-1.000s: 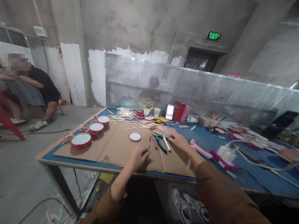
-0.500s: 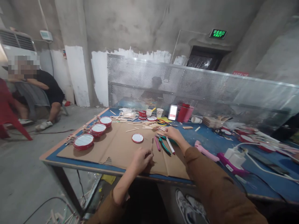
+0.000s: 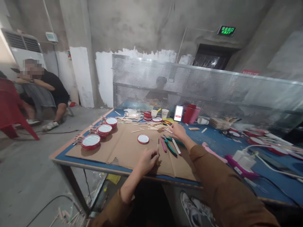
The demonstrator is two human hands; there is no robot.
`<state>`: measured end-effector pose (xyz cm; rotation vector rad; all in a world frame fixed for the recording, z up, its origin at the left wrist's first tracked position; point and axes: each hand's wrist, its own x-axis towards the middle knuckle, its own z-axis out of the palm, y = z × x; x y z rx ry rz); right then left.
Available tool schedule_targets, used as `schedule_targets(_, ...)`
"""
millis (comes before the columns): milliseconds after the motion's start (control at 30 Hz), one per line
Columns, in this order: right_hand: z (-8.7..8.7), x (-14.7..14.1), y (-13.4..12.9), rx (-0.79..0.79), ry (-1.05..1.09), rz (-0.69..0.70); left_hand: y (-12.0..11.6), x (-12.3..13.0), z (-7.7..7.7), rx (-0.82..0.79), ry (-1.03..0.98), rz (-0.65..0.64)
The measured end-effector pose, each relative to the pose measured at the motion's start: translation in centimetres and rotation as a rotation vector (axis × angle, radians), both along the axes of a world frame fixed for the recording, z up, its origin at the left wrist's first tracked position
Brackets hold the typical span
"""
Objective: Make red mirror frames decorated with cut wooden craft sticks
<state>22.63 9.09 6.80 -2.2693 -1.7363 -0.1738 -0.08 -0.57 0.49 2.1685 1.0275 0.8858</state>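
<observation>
Wooden stick (image 3: 158, 143) upright in left hand (image 3: 149, 160), fingers closed round it, over cardboard (image 3: 126, 151); right hand (image 3: 178, 131) at far sticks (image 3: 162, 127), fingers partly curled, grip unclear.

Loose brown cloth sleeves (image 3: 220, 176) had creases. Left hand (image 3: 148, 160), right hand (image 3: 178, 131) were bare. Dark clothing (image 3: 151, 205) covered lap. Shoes (image 3: 189, 207) looked grey-and-white.

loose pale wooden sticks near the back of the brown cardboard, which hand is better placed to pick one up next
Probably the right hand: its fingers are beside the pale wooden sticks, while the left hand is near the front of the brown cardboard, holding a thin wooden stick.
</observation>
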Motion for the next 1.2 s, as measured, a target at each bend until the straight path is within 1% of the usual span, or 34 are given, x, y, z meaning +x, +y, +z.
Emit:
schedule_targets(167,0.2,0.1,-1.5,0.165,0.198,-0.004,0.1,0.1,-0.1,-0.003,0.001,-0.004)
schedule_targets(267,-0.2,-0.5,-3.3,0.227,0.343,0.067,0.0,0.1,0.0,0.001,0.028,0.006)
schedule_targets(333,-0.4,-1.1,-4.8,0.273,0.484,0.131,0.1,0.0,0.1,0.01,0.046,0.008)
schedule_targets(367,-0.6,-1.6,-5.6,0.321,0.602,0.161,0.1,0.0,0.1,0.015,0.051,0.005)
schedule_targets(433,-1.0,-2.7,-7.4,0.487,1.054,0.259,0.1,0.0,0.1,0.023,0.054,-0.004)
schedule_targets(467,-1.2,-3.4,-8.3,0.538,1.263,0.297,0.2,0.0,0.0,0.027,0.054,-0.005)
schedule_targets(500,-1.5,-4.1,-9.2,0.555,1.42,0.341,0.2,0.0,-0.1,0.03,0.055,0.0)
schedule_targets(533,-1.9,-4.8,-10.1,0.549,1.533,0.367,0.3,0.0,-0.2,0.032,0.06,0.008)
schedule_targets(567,-2.3,-5.5,-10.8,0.539,1.612,0.358,0.3,0.1,-0.3,0.032,0.067,0.015)
schedule_targets(633,-3.3,-6.8,-12.0,0.549,1.667,0.341,0.4,0.1,-0.4,0.033,0.076,0.022)
schedule_targets(700,-4.3,-7.8,-12.6,0.591,1.649,0.325,0.4,0.1,-0.5,0.036,0.076,0.025)
schedule_targets(867,-6.4,-8.8,-13.2,0.774,1.438,0.289,0.2,0.1,-0.2,0.051,0.089,0.031)
schedule_targets(1067,-7.5,-8.8,-13.2,0.797,1.489,0.125,0.3,0.1,-0.4,0.063,0.101,0.022)
schedule_targets(1200,-7.9,-8.6,-13.0,0.787,1.471,0.151,0.4,0.1,-0.5,0.067,0.109,0.037)
